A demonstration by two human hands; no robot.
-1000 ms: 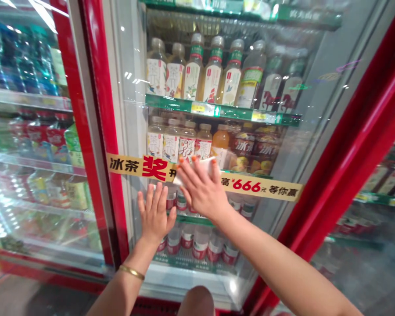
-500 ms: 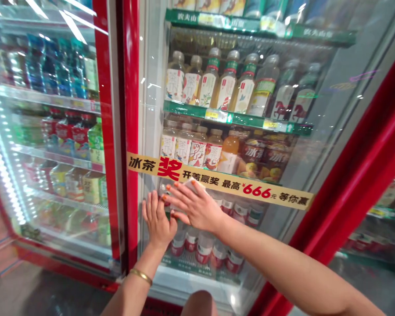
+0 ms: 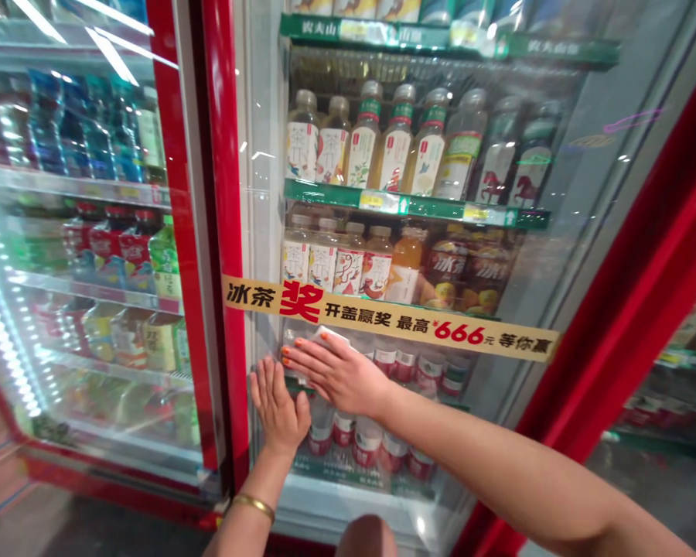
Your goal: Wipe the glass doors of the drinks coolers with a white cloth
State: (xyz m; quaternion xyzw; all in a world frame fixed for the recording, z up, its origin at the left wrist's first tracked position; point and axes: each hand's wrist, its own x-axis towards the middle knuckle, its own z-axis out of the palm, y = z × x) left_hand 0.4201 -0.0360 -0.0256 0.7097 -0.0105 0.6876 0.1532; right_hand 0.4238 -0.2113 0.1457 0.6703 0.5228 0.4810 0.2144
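We take the yellow banner [image 3: 406, 323] across the glass door [image 3: 261, 240] as our landmark.

Change first. A second ago we had the right hand over the middle of the banner, hiding several of its characters; now that hand is below it, and we read the whole line. The left hand also sits lower under the banner than it did then, and the two hands, apart at that time, are now close together.

Right hand [image 3: 342, 377]: just below the banner's left half, laid flat, fingers extended and close together, nails orange. We see it pressing a white wipe [image 3: 333, 337] to the glass; the wipe's edge shows beyond the fingers, just under the banner. Cloth or paper, we cannot tell.

Left hand [image 3: 281, 410]: below the banner's left end, fingers straight, thumb held out, nothing visible in its grasp. We read its palm as resting on the glass. Its fingertips lie just beside those of the right; contact between them we cannot confirm. Gold bracelet [image 3: 255, 507] on this wrist.

Behind the glass: labelled tea bottles [image 3: 330, 259] directly above the banner, red-and-white bottles [image 3: 366, 445] below it.
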